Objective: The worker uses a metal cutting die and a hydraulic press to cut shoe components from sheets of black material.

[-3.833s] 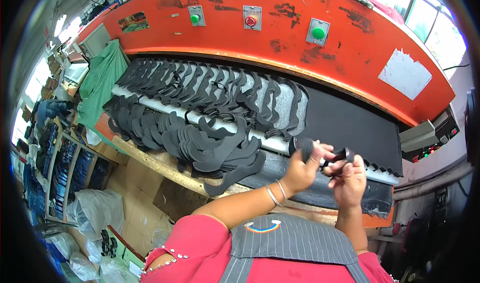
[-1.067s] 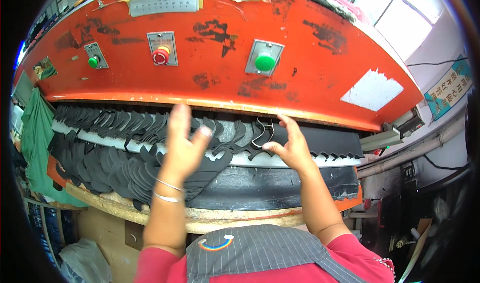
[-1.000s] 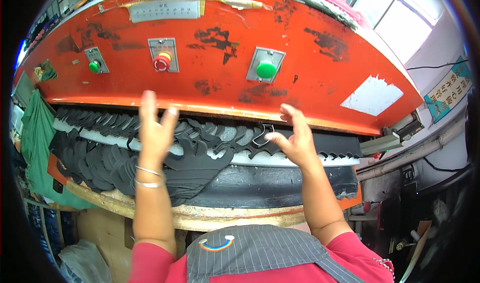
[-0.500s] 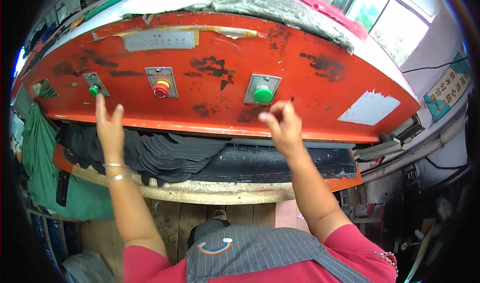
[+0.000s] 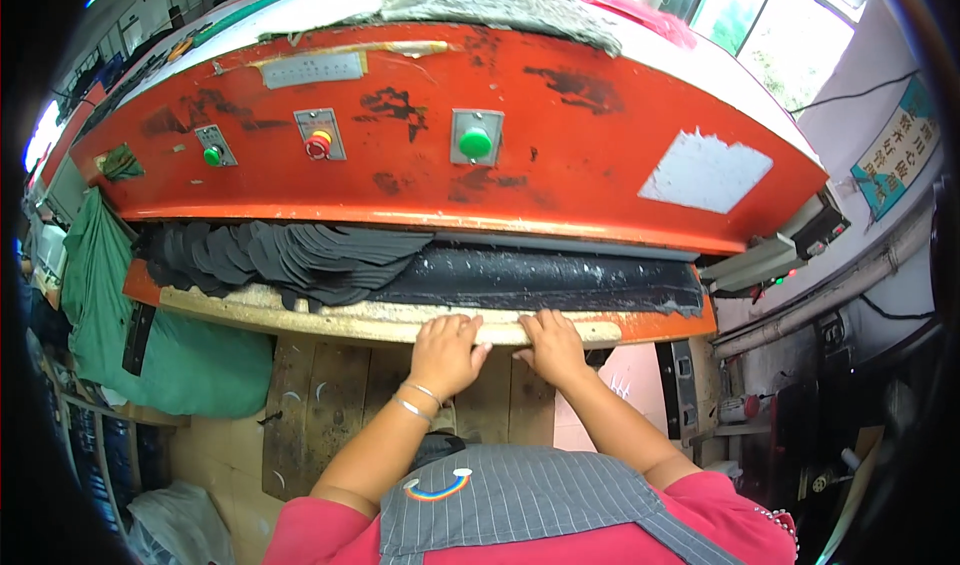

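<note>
From the left, a heap of curved, flat, dark grey foam-like pieces (image 5: 300, 260) is spread in overlapping layers along the left half of the machine's bed, behind a long, pale, worn wooden strip (image 5: 340, 323). Each piece is judged light, soft and easily bent, hardly fragile and not very slippery; several are best gathered by the stacked edges that are turned toward the front. The strip is judged stiff and firmly fixed, so it can be leaned on rather than lifted. Over it the left hand (image 5: 448, 355) is laid, its fingers extended and slightly parted, its thumb held out rightward. Farther right, the right hand (image 5: 553, 347) is rested on the same strip, its fingers loosely bent; nothing is seen to be grasped by either hand.

Counted from the left, one draped green cloth (image 5: 100, 295) is seen; the foam pieces are too closely overlapped to be counted. On the red-orange painted metal front (image 5: 600, 185), two round green buttons (image 5: 475, 144) and, between them, one red button (image 5: 319, 145) are mounted. Two silver-coloured bangles (image 5: 412, 407) are worn on the left wrist. One white, torn-edged patch (image 5: 705, 170) is stuck farthest right.
</note>
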A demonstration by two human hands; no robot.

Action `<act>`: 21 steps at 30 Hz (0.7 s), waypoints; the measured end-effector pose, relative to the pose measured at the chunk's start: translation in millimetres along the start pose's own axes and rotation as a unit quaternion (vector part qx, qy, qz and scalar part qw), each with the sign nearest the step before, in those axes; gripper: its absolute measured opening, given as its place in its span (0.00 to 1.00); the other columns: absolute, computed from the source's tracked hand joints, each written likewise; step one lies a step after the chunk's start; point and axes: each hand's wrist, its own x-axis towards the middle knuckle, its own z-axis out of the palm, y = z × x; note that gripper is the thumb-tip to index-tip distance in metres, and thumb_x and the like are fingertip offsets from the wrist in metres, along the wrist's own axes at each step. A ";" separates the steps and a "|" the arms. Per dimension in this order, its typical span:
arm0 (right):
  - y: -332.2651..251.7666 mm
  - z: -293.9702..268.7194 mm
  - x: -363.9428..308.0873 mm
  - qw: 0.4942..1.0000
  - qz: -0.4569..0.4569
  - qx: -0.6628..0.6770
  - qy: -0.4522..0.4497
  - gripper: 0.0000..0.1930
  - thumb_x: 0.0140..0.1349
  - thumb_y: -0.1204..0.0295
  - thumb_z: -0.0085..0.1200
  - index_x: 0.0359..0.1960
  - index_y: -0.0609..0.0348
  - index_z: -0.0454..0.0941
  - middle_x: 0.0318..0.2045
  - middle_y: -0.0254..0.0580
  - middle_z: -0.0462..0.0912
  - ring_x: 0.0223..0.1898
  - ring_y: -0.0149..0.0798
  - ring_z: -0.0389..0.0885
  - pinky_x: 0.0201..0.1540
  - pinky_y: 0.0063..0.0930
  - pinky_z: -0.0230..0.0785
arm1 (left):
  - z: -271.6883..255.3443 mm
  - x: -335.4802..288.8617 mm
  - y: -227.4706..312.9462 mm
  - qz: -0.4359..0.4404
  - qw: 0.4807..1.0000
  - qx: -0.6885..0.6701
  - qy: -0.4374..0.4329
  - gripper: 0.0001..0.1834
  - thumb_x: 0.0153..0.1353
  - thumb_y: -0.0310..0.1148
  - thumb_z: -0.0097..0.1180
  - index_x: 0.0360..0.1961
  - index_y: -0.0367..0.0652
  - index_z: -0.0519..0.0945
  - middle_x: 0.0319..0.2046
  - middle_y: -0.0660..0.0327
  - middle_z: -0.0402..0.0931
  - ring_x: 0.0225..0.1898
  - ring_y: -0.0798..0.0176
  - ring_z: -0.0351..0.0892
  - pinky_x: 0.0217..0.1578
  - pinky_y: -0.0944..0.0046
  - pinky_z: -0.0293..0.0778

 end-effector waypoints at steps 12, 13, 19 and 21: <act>-0.1 7.7 -29.6 0.994 -0.042 0.044 -0.088 0.28 0.39 0.61 0.72 0.43 0.59 0.77 0.37 0.48 0.77 0.45 0.51 0.74 0.49 0.41 0.68 | 19.4 -45.4 14.8 -0.052 0.998 -0.015 0.044 0.22 0.48 0.50 0.63 0.35 0.43 0.83 0.34 0.58 0.75 0.42 0.53 0.72 0.47 0.55 0.67; 1.2 0.5 -31.2 0.984 -0.060 0.075 -0.148 0.28 0.41 0.59 0.71 0.43 0.59 0.77 0.37 0.49 0.78 0.45 0.51 0.76 0.49 0.41 0.68 | 15.9 -55.4 15.5 -0.051 0.998 -0.027 0.023 0.22 0.48 0.50 0.63 0.35 0.43 0.84 0.33 0.59 0.75 0.41 0.54 0.73 0.46 0.55 0.66; -6.0 -23.1 10.8 0.971 -0.098 0.213 -0.042 0.18 0.55 0.65 0.61 0.45 0.60 0.78 0.40 0.52 0.81 0.45 0.53 0.78 0.49 0.41 0.70 | -2.3 -49.6 21.3 -0.060 0.993 -0.100 -0.012 0.24 0.56 0.44 0.59 0.48 0.38 0.79 0.46 0.53 0.77 0.51 0.50 0.72 0.53 0.54 0.67; -3.7 -5.3 41.9 0.981 -0.117 0.147 0.055 0.14 0.56 0.69 0.58 0.43 0.60 0.78 0.41 0.48 0.80 0.47 0.50 0.76 0.48 0.40 0.70 | 7.2 -28.0 17.3 -0.055 0.995 -0.070 0.053 0.27 0.55 0.43 0.60 0.51 0.35 0.76 0.52 0.50 0.73 0.56 0.48 0.69 0.57 0.53 0.64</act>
